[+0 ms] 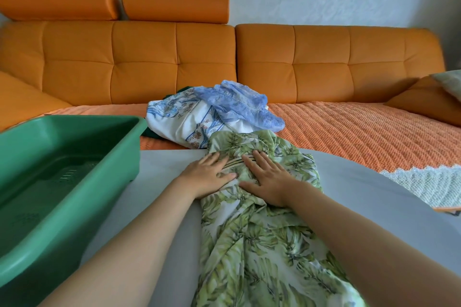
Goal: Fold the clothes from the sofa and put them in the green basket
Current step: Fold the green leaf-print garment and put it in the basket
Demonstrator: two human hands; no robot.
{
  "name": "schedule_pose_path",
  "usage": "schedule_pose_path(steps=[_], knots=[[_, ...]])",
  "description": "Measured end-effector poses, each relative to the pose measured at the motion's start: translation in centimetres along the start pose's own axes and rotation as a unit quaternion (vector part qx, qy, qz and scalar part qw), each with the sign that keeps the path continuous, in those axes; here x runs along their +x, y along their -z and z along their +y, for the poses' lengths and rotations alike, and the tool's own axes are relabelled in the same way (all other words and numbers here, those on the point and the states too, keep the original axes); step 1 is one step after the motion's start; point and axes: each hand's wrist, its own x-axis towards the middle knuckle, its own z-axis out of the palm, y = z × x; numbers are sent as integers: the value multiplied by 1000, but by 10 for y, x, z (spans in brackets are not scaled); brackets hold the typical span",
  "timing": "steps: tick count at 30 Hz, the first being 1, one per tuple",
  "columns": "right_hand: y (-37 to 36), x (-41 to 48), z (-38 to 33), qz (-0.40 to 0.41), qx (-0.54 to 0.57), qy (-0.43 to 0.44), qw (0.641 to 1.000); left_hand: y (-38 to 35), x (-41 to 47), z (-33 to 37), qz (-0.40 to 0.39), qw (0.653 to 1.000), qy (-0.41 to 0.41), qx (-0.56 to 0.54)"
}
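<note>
Head view: the flattening step looks to be in hand. The left hand (209,177) and right hand (267,179) lie flat with fingers straight, gripping nothing, pressing the leaf-print garment (262,244) on the grey worktop (162,182) just right of the green basket (74,142). The thin green-on-white cloth is rumpled. It likely needs smoothing before the first fold. More clothes (199,119) wait beyond the basket.

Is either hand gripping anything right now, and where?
Nothing is gripped. The left hand and right hand press flat on the leaf-print garment near its far end.
</note>
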Motion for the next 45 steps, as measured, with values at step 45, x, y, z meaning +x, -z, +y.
schedule_pose_path(steps=[45], knots=[[58,-217,-101,16,535,-169,828,47,-276,105,-281,851,-60,-440]])
